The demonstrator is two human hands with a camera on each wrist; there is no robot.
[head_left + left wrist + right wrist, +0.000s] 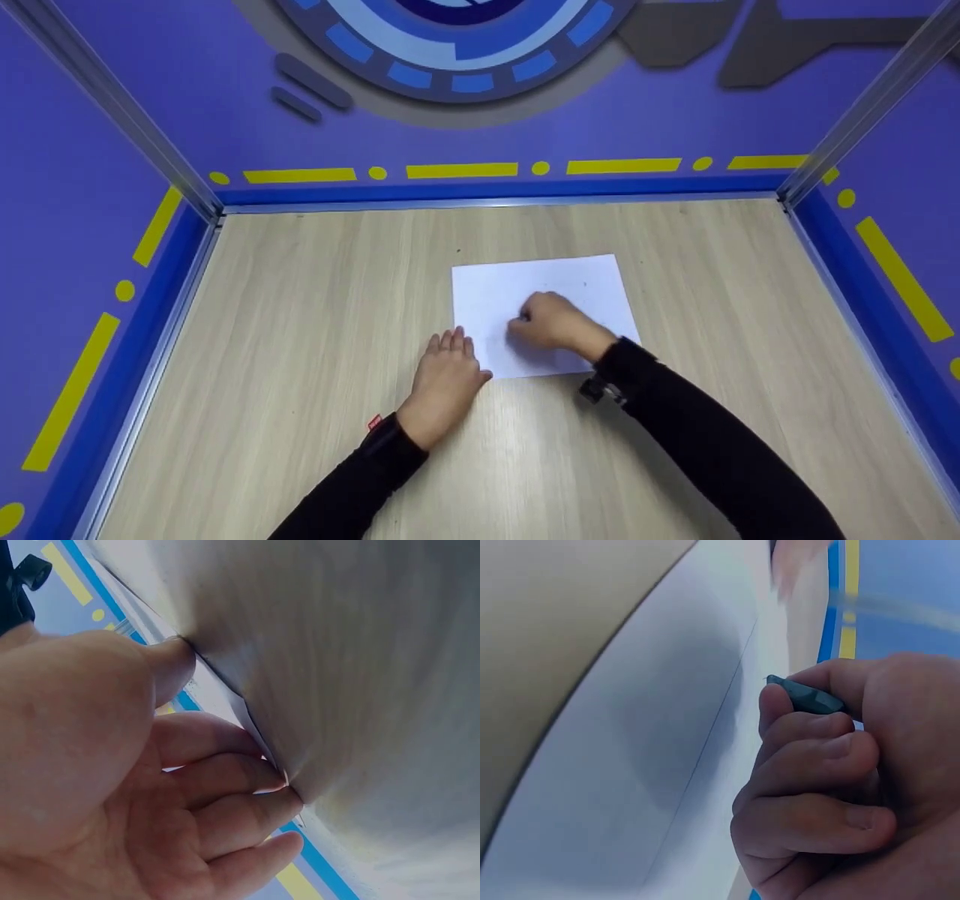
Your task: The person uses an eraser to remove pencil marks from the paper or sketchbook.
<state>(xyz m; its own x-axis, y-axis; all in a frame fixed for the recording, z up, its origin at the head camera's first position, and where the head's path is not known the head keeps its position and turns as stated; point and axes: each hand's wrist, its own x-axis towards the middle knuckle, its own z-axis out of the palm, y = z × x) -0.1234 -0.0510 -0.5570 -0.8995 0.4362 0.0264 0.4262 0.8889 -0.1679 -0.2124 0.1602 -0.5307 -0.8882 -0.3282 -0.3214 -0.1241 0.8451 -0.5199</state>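
Note:
A white sheet of paper point(487, 292) lies on the wooden table. Over its middle is my right hand point(555, 322), its thumb and forefinger pinching a small dark-green eraser point(806, 696), with the other fingers curled in. A thin dark line point(711, 733) runs across the paper in the right wrist view. My left hand point(446, 386) rests at the sheet's near left corner, fingers extended, with thumb and fingertips at the paper's edge. From the left wrist view, the fingertips point(281, 802) press down along that edge.
The wood-grain table point(300, 337) is bounded by a blue-purple back wall point(465, 142) and side walls with yellow marks and metal edging. Tiny dark specks point(585, 284) dot the paper and the table. Both sleeves are black, and a small wrist camera point(592, 388) hangs under the right one.

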